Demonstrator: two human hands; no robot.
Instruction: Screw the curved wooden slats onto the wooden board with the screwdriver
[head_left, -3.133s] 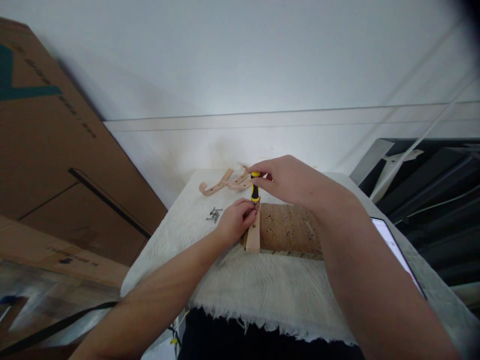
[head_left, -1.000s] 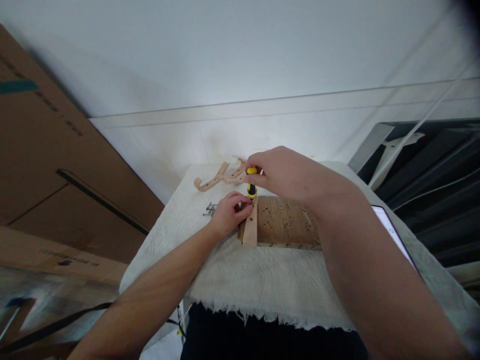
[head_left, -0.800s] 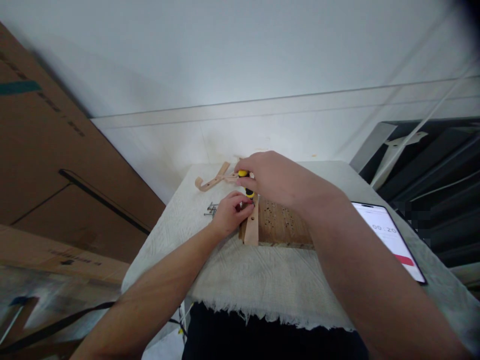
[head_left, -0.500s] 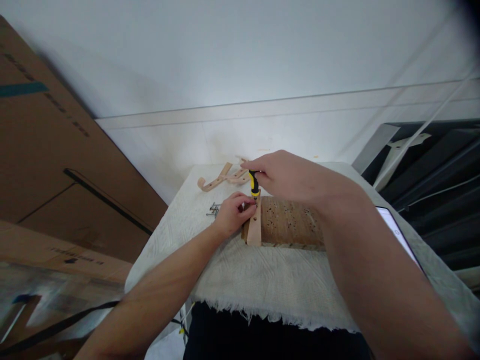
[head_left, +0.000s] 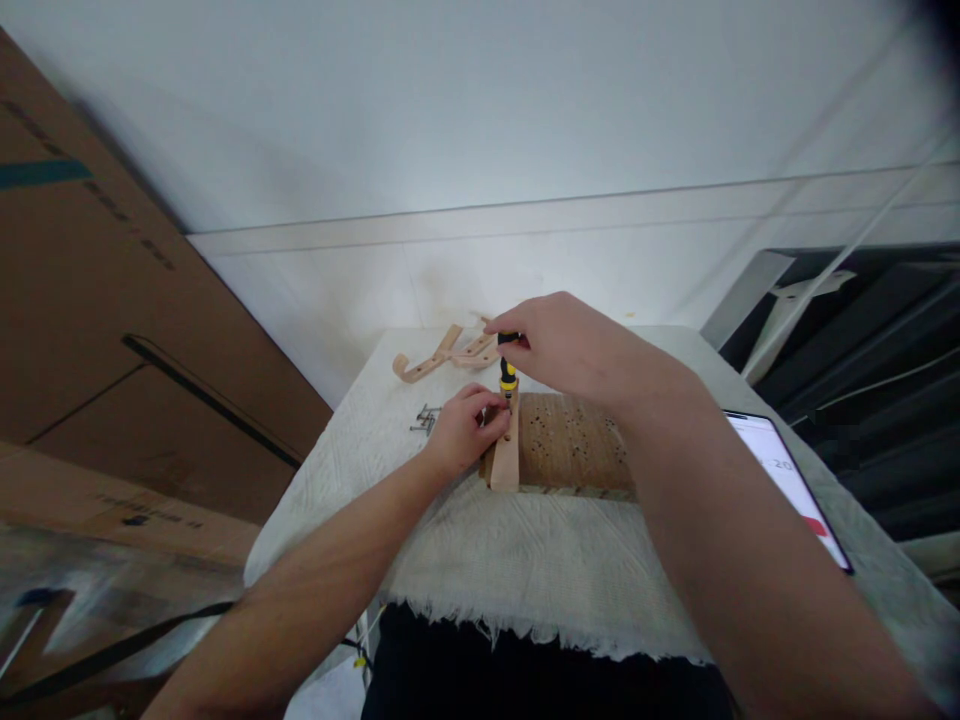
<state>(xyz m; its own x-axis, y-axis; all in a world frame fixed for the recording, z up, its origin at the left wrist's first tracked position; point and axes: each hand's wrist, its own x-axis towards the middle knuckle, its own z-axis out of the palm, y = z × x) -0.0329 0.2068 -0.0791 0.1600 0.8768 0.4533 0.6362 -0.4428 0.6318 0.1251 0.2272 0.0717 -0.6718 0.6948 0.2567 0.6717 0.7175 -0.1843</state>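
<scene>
Over the wood strip, right hand gripping upright screwdriver, left hand pinching its tip.

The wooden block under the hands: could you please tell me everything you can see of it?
The wooden block is a flat brown slab, its top dotted with many small dark holes. It lies on the white cloth over the table. A paler wooden strip with a hole rests along its left edge. The left hand steadies that strip, while the right hand holds a yellow-and-black screwdriver upright on it. The right forearm hides the block's right end.
</scene>
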